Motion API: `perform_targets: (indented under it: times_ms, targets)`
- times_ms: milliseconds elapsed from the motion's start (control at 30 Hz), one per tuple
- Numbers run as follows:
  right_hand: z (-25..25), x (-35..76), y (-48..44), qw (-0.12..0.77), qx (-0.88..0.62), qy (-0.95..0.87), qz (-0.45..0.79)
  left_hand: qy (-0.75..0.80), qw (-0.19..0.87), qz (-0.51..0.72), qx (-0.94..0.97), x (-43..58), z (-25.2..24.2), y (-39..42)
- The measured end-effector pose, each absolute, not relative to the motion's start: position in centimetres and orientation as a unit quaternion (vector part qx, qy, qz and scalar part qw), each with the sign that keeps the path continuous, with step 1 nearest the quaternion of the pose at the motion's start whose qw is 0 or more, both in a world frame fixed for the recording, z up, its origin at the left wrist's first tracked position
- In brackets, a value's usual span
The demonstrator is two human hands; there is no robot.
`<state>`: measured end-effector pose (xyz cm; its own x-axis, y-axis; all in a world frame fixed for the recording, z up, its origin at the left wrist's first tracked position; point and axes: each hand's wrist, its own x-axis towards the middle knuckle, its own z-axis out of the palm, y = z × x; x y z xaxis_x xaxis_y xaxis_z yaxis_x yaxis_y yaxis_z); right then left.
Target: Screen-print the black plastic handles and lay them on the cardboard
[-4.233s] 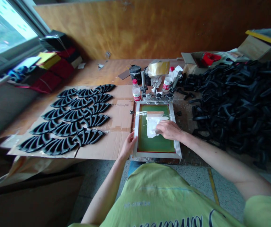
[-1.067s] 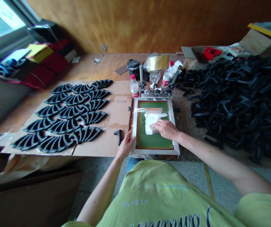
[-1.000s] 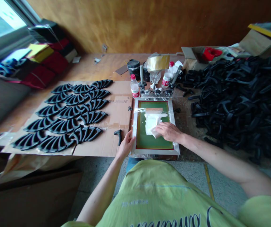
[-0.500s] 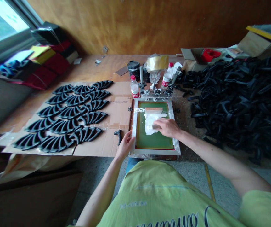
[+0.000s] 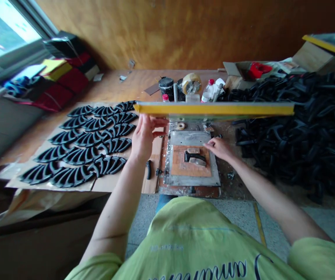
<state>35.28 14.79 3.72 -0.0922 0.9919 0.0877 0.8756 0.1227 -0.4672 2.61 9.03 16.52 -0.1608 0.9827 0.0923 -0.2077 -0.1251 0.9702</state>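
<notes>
My left hand (image 5: 144, 138) is raised and grips the left end of the screen printing frame (image 5: 214, 110), which is tilted up so that its yellow-taped edge faces me. Under it lies a metal base plate (image 5: 174, 138) with a brown board (image 5: 177, 167) on top. A black curved plastic handle (image 5: 195, 157) rests in the fixture on that board. My right hand (image 5: 219, 148) hovers by the plate's right edge, fingers loosely bent and apart, with nothing visible in them. Another black handle (image 5: 149, 170) lies alone on the cardboard (image 5: 135, 181) left of the plate.
Rows of black handles (image 5: 79, 155) cover the cardboard at left. A large heap of black handles (image 5: 284, 136) fills the right side. Behind the frame stand a black tub (image 5: 166, 87), a tape roll (image 5: 192, 83) and red-capped bottles (image 5: 209, 90). Boxes (image 5: 65, 83) stand by the window.
The screen frame has swung up from flat, with my left hand at its edge, uncovering the plate and handle. My right hand has left the white-smeared squeegee and moved right.
</notes>
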Motion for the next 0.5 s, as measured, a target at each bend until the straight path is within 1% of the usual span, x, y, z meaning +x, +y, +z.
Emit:
perform_targets:
  times_ms: [67,133,200,233,300,367,400,433,500]
  targets:
    - [1.5,33.0,12.2,0.135,-0.593,-0.781,0.142,0.427,0.494,0.62,0.434,3.2,18.0,11.1]
    - [0.3,30.6,10.4,0.074,-0.563,-0.815,0.115,0.417,0.5,0.632,0.421,3.6,18.4,12.0]
    - [0.1,28.9,9.5,0.036,-0.575,-0.81,0.11,0.428,0.493,0.649,0.391,4.1,17.1,11.1]
    - [0.3,28.2,9.2,0.029,-0.591,-0.798,0.118,0.446,0.499,0.64,0.378,4.4,15.8,10.1]
    - [1.1,26.8,8.3,0.045,-0.624,-0.768,0.135,0.506,0.546,0.563,0.359,5.4,12.4,7.0]
    - [1.9,24.9,6.8,0.095,-0.639,-0.752,0.132,0.545,0.66,0.39,0.34,6.8,8.6,3.5]
    - [2.1,23.8,5.8,0.124,-0.626,-0.76,0.126,0.552,0.682,0.369,0.307,7.6,6.9,2.0]
    - [2.3,22.8,4.8,0.149,-0.595,-0.78,0.123,0.547,0.696,0.374,0.278,8.2,5.5,0.6]
    - [2.4,21.5,3.0,0.185,-0.49,-0.842,0.13,0.55,0.69,0.417,0.218,8.7,3.6,-0.9]
